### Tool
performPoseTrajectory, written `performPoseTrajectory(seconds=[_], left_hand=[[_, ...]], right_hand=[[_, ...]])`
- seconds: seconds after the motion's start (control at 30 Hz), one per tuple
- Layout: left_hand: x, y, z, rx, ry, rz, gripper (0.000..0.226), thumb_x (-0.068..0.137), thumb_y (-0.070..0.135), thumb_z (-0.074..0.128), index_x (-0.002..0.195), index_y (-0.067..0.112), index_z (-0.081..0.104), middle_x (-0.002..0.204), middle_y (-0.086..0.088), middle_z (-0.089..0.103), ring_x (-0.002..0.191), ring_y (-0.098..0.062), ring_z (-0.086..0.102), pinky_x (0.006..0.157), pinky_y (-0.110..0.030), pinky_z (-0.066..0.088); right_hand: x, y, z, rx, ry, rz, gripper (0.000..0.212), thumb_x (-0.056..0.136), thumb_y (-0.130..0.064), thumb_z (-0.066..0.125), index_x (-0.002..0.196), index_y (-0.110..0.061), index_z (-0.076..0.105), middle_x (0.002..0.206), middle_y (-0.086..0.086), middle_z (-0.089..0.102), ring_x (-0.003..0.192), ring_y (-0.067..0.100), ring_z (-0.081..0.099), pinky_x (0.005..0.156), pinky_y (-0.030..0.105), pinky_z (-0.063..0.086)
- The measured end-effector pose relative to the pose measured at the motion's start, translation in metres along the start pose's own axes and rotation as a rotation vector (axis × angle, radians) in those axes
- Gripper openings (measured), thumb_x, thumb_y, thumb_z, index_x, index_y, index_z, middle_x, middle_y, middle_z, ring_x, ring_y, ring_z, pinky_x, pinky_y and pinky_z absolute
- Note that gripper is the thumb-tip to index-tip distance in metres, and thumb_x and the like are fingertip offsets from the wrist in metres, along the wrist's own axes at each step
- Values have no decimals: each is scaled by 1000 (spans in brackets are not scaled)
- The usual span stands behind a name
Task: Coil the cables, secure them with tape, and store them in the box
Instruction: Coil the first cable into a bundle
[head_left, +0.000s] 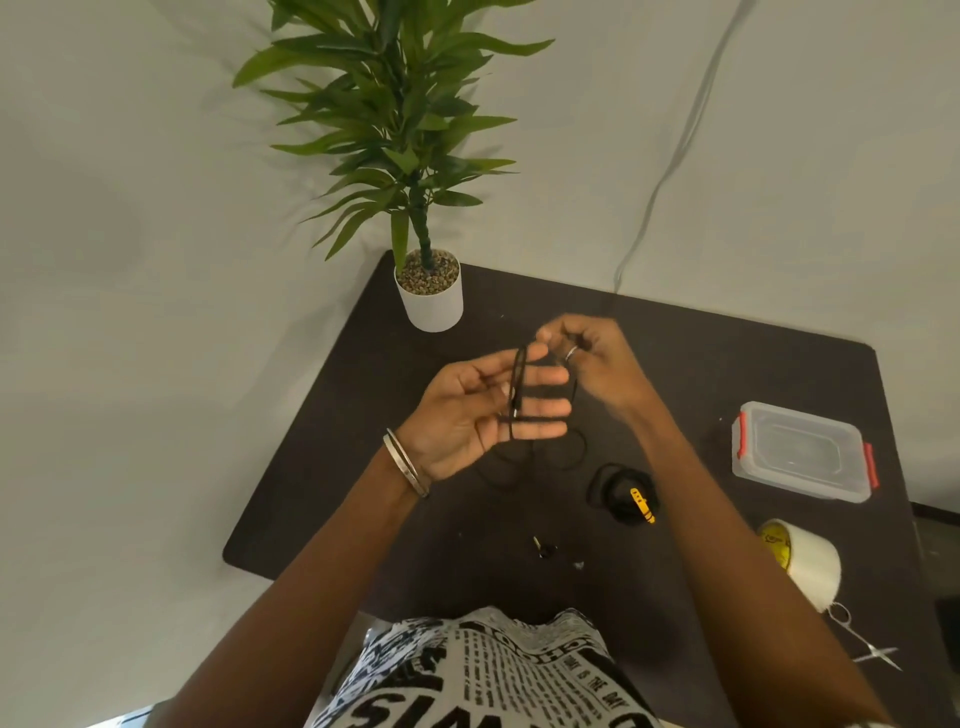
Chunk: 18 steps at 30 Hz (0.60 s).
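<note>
My left hand (483, 413) is held palm up above the dark table (363, 467), fingers straight and spread. A thin black cable (518, 387) is looped round those fingers, and its loose length hangs down onto the table. My right hand (587, 358) is just beyond the left fingertips and pinches the cable between thumb and fingers; it looks blurred. A second black cable (621, 493), coiled and bound with a yellow strap, lies on the table to the right. The clear plastic box (802, 452) with red clips stands at the right. A roll of tape (802, 558) lies near it.
A potted plant in a white pot (431, 296) stands at the table's far left corner. Small scissors (865, 642) lie at the right front, below the tape. A small dark item (543, 548) lies near the front edge. A grey cable (675, 156) runs down the wall.
</note>
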<state>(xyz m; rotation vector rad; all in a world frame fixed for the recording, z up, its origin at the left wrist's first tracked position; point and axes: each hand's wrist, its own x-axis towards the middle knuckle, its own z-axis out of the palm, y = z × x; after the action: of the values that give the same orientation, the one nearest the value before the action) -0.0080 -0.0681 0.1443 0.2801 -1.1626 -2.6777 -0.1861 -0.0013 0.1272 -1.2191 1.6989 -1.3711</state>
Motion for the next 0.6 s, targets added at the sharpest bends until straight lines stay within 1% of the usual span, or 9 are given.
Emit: performPoseTrajectory(seconds=[0.03, 0.1, 0.17, 0.27, 0.37, 0.43, 0.47, 0.53, 0.6], left_hand=[[0, 2, -1, -25, 26, 20, 41, 90, -4, 38, 130, -2, 43, 114, -17, 66, 96, -33, 68, 90, -55, 50], [2, 8, -5, -43, 122, 55, 37, 92, -7, 35, 128, -3, 45, 115, -19, 65, 97, -33, 68, 91, -54, 50], [6, 13, -10, 5, 274, 93, 36, 94, -9, 31, 127, -3, 44, 116, -19, 64, 101, -34, 66, 92, -52, 50], [13, 17, -26, 256, 497, 161, 38, 96, -9, 27, 129, 3, 41, 118, -13, 64, 105, -28, 66, 94, -45, 50], [13, 9, -43, 696, 596, 146, 45, 97, -6, 27, 139, 9, 33, 115, -8, 64, 99, -22, 68, 91, -35, 50], [8, 0, -51, 945, 506, 100, 50, 96, -6, 29, 143, 11, 29, 113, -11, 65, 94, -22, 69, 92, -30, 51], [4, -5, -53, 1013, 418, 69, 49, 96, -5, 30, 142, 14, 32, 111, -10, 66, 94, -22, 69, 94, -34, 51], [-5, -10, -46, 960, 229, -19, 43, 98, -2, 30, 132, 22, 42, 104, -4, 68, 93, -28, 70, 92, -49, 51], [-13, -13, -34, 839, 91, -108, 46, 97, -4, 28, 129, 26, 41, 101, -4, 67, 89, -34, 69, 87, -46, 53]], right_hand=[[-6, 8, 8, -4, -31, 24, 19, 91, 1, 52, 86, -8, 68, 82, 29, 64, 71, 21, 57, 64, 29, 46], [-20, 20, 26, -24, -105, 70, 28, 91, 6, 46, 84, -11, 68, 71, 12, 66, 67, 10, 60, 61, 29, 49], [-39, 26, 45, -32, -219, 114, 27, 96, -2, 46, 87, -18, 66, 61, -4, 57, 56, 4, 54, 54, 25, 45], [-61, 21, 64, -60, -434, 156, 18, 99, -11, 46, 109, -13, 60, 65, 0, 53, 60, 13, 52, 53, 24, 46], [-66, 5, 56, -121, -492, 157, 18, 96, -11, 51, 111, -12, 60, 72, 8, 58, 64, 16, 56, 55, 23, 48], [-61, -8, 39, -206, -432, 114, 13, 94, -14, 56, 103, -12, 65, 74, 5, 63, 64, 7, 58, 56, 21, 49], [-56, -14, 28, -247, -383, 84, 11, 93, -14, 58, 98, -13, 67, 72, 2, 64, 62, 2, 58, 57, 21, 49], [-43, -24, 4, -286, -273, 48, 9, 92, -14, 61, 92, -16, 69, 71, -2, 65, 60, 0, 58, 58, 19, 47], [-28, -29, -15, -252, -206, 37, 11, 90, -10, 63, 90, -18, 70, 74, 0, 67, 62, 1, 58, 61, 16, 46]])
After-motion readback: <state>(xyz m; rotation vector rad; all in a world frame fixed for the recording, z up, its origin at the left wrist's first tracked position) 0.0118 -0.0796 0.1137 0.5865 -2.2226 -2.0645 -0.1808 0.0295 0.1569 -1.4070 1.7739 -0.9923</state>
